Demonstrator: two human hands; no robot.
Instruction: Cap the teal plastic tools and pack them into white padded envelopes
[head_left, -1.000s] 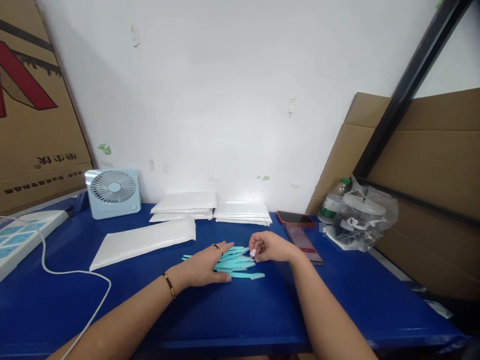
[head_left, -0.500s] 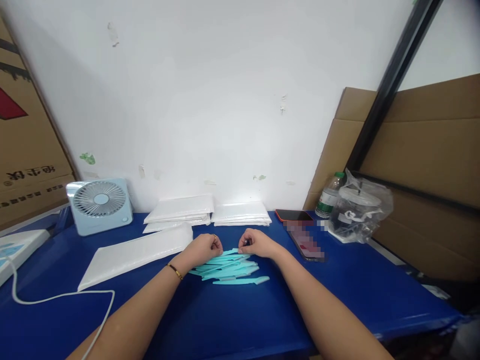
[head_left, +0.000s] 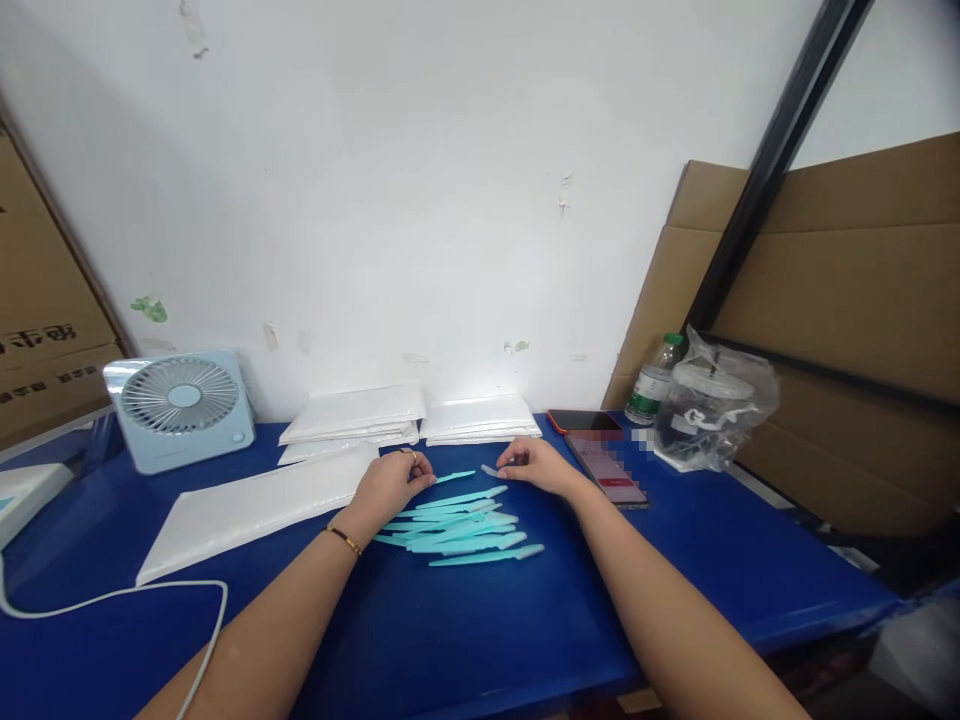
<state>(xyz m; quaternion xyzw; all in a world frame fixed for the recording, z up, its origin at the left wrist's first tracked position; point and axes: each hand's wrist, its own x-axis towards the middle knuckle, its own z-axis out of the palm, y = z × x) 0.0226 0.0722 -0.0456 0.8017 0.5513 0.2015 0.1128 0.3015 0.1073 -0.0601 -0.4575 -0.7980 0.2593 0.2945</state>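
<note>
Between the thumb and fingers of my left hand (head_left: 401, 482) is a turquoise eyebrow razor (head_left: 456, 476), its tip pointing right. My right hand (head_left: 531, 465) pinches a small, clear razor cap (head_left: 490, 470), a short gap away from that razor's end. Just below both hands, a loose pile of turquoise eyebrow razors (head_left: 454, 530) lies on the blue tabletop (head_left: 480, 630), handles mostly toward the left. One more razor (head_left: 487, 556) rests at the near side of the pile.
White padded mailers (head_left: 352, 410) are stacked by the wall, with a single mailer (head_left: 255, 510) lying left of my hand. A blue fan (head_left: 184, 400) and a white cable (head_left: 112, 598) occupy the left. Two phones (head_left: 609, 470), a bottle (head_left: 651, 385) and a bagged container (head_left: 712, 410) are right.
Both hands have lifted away from the pile, farther back, and moved apart. A razor now shows alone in my left hand, and a clear cap is separate in my right.
</note>
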